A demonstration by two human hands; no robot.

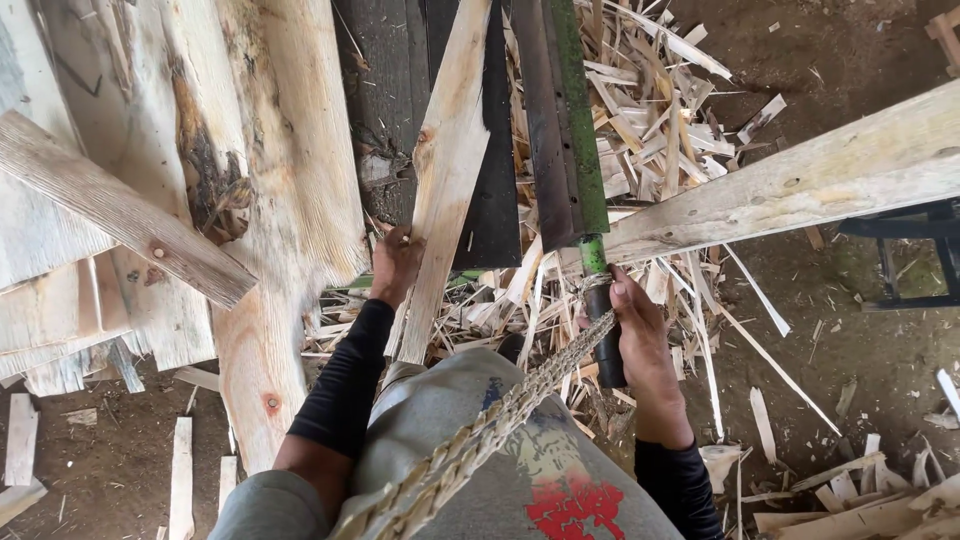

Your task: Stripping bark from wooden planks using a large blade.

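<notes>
No package, label or sign shows in the head view; the only printed thing is a red shape [572, 508] on the grey garment at the bottom edge, low and centred.

The left hand [396, 262] is closed around the edge of a pale narrow plank [447, 160], thumb and fingers wrapped on it near its lower third; the plank stands tilted, running from the top of the view down to the person's lap, and lies over a dark board [480, 120] behind it; the left forearm, in a black sleeve [345, 385], reaches upward and slightly inward.

The right hand [637, 335] is clenched fully around the black handle [606, 345] of a long blade tool [560, 120] with a green strip along its edge; the blade rises away from the hand to the top of the view, just beside the plank; the wrist is bent, the knuckles facing left.

A braided rope [480, 440] runs from the handle down across the garment; a heap of pale wood shavings [650, 110] lies behind the blade; a broad light beam [800, 180] crosses on the right; rough bark-edged boards [250, 150] lean on the left over a dirt floor [860, 350].
</notes>
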